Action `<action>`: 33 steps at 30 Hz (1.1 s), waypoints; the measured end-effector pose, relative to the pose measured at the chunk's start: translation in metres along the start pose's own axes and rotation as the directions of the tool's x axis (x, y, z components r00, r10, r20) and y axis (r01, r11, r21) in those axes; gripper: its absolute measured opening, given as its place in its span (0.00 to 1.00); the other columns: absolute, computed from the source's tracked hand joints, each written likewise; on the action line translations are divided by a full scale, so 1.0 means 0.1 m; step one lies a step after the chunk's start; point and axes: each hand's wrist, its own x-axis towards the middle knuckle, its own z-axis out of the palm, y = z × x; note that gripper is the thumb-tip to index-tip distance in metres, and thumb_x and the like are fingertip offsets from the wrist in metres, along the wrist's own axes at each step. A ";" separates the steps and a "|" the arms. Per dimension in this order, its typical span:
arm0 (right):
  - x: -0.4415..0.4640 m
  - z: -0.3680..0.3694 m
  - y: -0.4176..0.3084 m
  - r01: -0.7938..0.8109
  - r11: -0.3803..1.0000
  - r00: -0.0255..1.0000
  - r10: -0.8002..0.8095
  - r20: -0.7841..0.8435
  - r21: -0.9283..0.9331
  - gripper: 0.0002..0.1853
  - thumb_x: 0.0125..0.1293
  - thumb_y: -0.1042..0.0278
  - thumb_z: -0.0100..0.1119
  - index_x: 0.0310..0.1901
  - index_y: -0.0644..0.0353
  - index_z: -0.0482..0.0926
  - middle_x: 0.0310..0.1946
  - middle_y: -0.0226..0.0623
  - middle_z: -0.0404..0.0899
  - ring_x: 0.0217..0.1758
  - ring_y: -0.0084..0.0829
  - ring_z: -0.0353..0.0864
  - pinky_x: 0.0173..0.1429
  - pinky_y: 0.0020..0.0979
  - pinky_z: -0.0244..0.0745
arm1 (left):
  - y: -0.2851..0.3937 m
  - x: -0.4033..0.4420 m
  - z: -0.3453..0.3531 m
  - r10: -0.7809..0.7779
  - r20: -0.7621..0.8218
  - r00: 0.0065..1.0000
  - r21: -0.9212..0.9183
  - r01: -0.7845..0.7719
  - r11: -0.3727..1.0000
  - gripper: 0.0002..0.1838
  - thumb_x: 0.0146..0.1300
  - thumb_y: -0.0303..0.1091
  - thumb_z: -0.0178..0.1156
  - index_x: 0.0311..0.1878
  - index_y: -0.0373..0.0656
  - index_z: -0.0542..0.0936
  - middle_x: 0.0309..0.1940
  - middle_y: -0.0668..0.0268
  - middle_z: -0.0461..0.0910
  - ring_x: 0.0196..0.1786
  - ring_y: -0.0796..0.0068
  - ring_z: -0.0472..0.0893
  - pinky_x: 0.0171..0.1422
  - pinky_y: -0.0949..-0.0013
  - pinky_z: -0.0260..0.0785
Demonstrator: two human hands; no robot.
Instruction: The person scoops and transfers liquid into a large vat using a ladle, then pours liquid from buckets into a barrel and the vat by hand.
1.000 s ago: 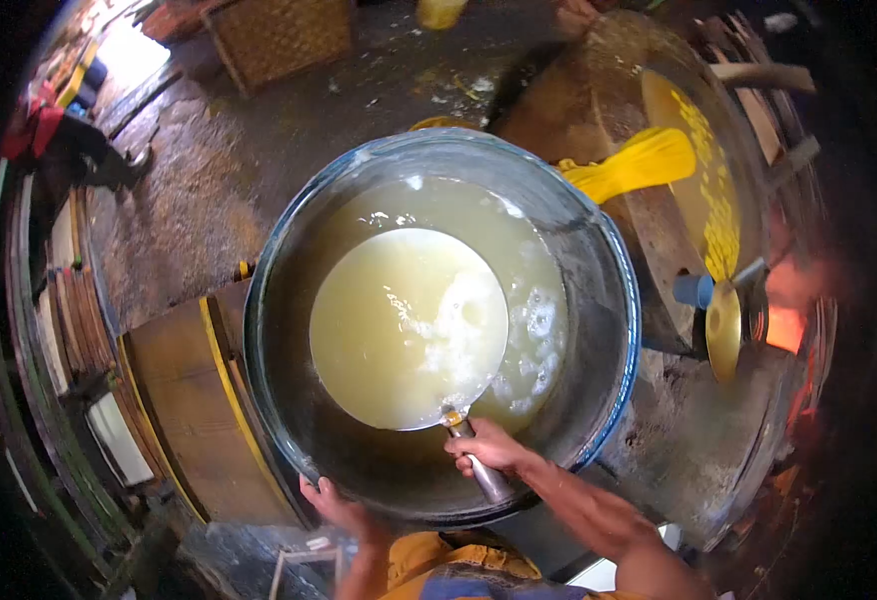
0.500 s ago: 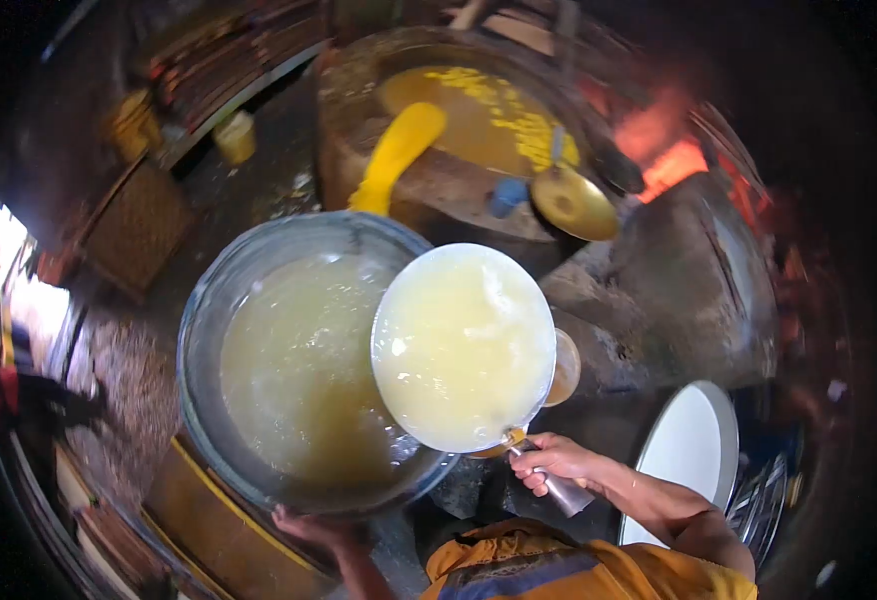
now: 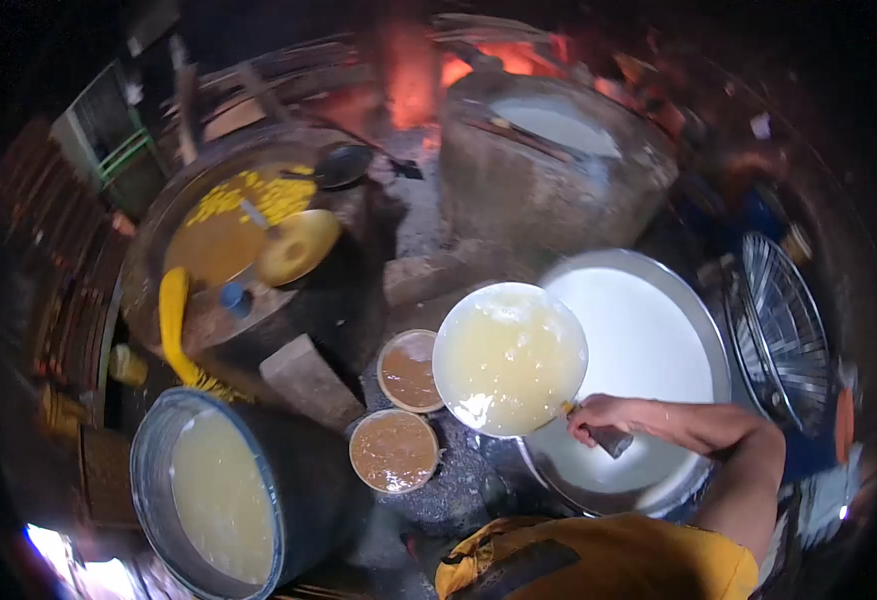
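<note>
My right hand (image 3: 604, 422) is closed around the short handle of a wide round pan (image 3: 511, 360) full of pale yellow liquid. The pan hangs level over the left rim of a large metal vat (image 3: 627, 335) that holds white liquid. At the lower left stands a dark barrel (image 3: 321, 490) with a blue-grey rim and cloudy yellowish liquid inside. Two tubs of brown liquid, one (image 3: 409, 370) behind the other (image 3: 394, 451), sit between barrel and vat. My left hand is out of view.
A round stove holds a pan of brown liquid (image 3: 214, 245) with yellow pieces. On its edge are a golden ladle (image 3: 300, 247), a blue cup (image 3: 236, 298) and yellow cloth (image 3: 175, 320). Fire (image 3: 499, 62) glows behind another stove (image 3: 549, 175). A wire rack (image 3: 779, 325) stands right.
The view has swung right. My right hand has lifted the filled pan out of the barrel and carried it across to the metal vat. My left hand has left the barrel's rim and the view.
</note>
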 end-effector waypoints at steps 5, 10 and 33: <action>0.14 -1.14 1.04 0.162 0.976 0.985 -0.169 0.037 0.144 0.08 0.58 0.72 0.58 0.23 0.63 0.74 0.18 0.38 0.73 0.20 0.30 0.75 0.28 0.32 0.73 | 0.06 -1.02 -0.08 0.117 0.695 0.709 0.000 -0.162 0.987 0.17 0.59 0.46 0.63 0.37 0.40 0.80 0.35 0.54 0.79 0.38 0.55 0.76 0.43 0.53 0.69; 0.41 -1.72 1.91 0.336 0.851 0.920 -0.389 0.054 0.405 0.09 0.58 0.71 0.58 0.22 0.63 0.73 0.18 0.39 0.73 0.21 0.31 0.76 0.30 0.32 0.73 | 0.46 -1.39 -0.09 0.175 0.877 0.447 -0.085 -0.214 0.973 0.14 0.61 0.41 0.59 0.43 0.40 0.78 0.37 0.58 0.79 0.36 0.60 0.76 0.39 0.59 0.68; 1.41 -2.28 2.02 0.316 0.566 0.949 -0.205 -0.241 0.762 0.04 0.56 0.80 0.53 0.28 0.66 0.67 0.17 0.39 0.70 0.16 0.29 0.72 0.18 0.35 0.68 | 1.59 -1.67 0.86 0.149 0.830 -0.538 0.157 0.481 0.863 0.21 0.70 0.42 0.50 0.59 0.38 0.71 0.51 0.59 0.77 0.52 0.61 0.76 0.58 0.58 0.68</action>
